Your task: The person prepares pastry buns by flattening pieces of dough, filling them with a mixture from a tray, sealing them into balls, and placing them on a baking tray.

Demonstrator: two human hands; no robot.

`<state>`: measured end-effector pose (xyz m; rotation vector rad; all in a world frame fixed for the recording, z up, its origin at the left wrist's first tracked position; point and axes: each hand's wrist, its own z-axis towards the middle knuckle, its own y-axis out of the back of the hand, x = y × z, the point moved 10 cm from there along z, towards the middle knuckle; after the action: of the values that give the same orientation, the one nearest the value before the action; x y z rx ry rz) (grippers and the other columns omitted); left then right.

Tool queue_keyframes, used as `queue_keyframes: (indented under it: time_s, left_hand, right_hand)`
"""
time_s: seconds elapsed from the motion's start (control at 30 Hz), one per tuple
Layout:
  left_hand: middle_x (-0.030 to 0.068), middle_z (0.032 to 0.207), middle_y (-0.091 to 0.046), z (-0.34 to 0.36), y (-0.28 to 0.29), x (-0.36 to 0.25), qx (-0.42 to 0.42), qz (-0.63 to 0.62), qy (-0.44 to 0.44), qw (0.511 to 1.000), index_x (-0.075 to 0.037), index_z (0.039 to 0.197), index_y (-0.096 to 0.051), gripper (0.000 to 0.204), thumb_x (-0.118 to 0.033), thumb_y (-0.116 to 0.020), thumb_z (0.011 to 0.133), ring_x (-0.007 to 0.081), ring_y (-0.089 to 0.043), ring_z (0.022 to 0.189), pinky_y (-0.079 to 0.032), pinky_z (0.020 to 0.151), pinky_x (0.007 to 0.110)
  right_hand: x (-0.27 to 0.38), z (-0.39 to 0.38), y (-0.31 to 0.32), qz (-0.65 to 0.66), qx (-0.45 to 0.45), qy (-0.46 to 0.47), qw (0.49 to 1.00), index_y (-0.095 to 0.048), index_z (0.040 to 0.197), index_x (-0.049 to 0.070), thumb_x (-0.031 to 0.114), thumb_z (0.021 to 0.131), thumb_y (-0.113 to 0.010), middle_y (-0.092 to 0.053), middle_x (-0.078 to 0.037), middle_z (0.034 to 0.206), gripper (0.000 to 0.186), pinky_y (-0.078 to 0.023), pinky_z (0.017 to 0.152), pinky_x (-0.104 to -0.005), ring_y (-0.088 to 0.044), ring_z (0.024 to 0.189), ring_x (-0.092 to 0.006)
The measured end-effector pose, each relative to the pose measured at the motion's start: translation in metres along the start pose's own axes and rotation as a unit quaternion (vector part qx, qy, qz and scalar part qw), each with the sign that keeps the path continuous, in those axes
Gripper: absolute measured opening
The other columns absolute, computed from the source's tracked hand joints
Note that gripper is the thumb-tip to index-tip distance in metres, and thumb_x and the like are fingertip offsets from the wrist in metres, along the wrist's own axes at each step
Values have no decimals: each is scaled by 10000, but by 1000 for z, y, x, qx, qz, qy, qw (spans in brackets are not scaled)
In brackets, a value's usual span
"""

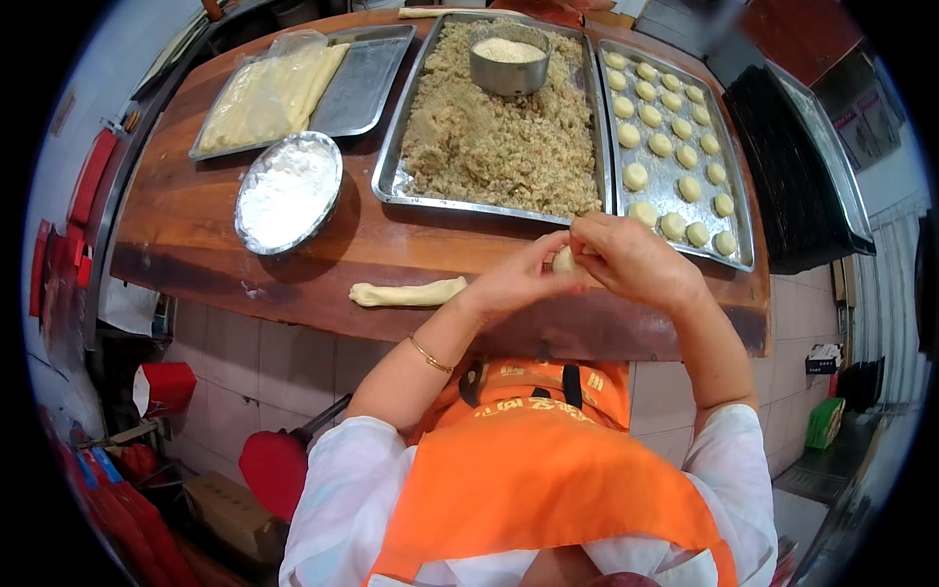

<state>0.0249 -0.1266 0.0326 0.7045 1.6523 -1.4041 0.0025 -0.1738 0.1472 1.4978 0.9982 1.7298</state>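
A small pale dough ball [564, 260] sits between my two hands, above the near edge of the wooden table. My left hand [531, 272] cups it from the left, its fingers curled round it. From the right, my right hand [626, 256] pinches at the top of the ball; its fingertips partly hide it. A short rope of dough [408, 293] lies on the table left of my left wrist. Just beyond my hands is a large metal tray of crumbly brown filling [499, 147]. On its right, a tray [657, 183] bears several round dough pieces in rows.
A metal bowl of white flour [290, 193] stands at the left. Behind it, a sheet of dough under plastic [269, 93] covers part of a tray [367, 83]. A round tin of pale crumbs [510, 61] rests on the filling. Stacked black trays [797, 171] stand beyond the table's right edge.
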Motion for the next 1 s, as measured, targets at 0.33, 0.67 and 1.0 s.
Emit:
queue_keyframes:
  time_s: [0.33, 0.67, 1.0]
  left_hand:
    - [124, 1294, -617, -15, 28, 45, -73, 563, -137, 812, -71, 1258, -621, 486, -187, -791, 817, 320, -498, 1323, -381, 1079, 453]
    - [202, 1382, -588, 30, 27, 36, -75, 473, -75, 874, 16, 1328, -590, 478, -342, -419, 1060, 362, -470, 1363, -300, 1170, 407]
    - [172, 1547, -428, 56, 2, 58, 19, 723, -41, 689, -60, 1485, -439, 511, -279, -499, 1029, 380, -393, 1422, -279, 1181, 504]
  right_hand:
    - [-108, -67, -74, 185, -152, -198, 951, -648, 966, 35, 55, 807, -700, -659, -102, 1005, 168, -490, 802, -365, -628, 929, -270]
    - [-120, -140, -52, 73, -421, -176, 887, -639, 996, 55, 15, 807, -667, -639, -115, 1196, 195, -443, 1006, -419, -576, 1160, -317]
    - [-123, -166, -54, 141, -442, -188, 866, -651, 982, 34, -25, 814, -645, -662, -128, 1145, 178, -462, 992, -395, -601, 1137, -312]
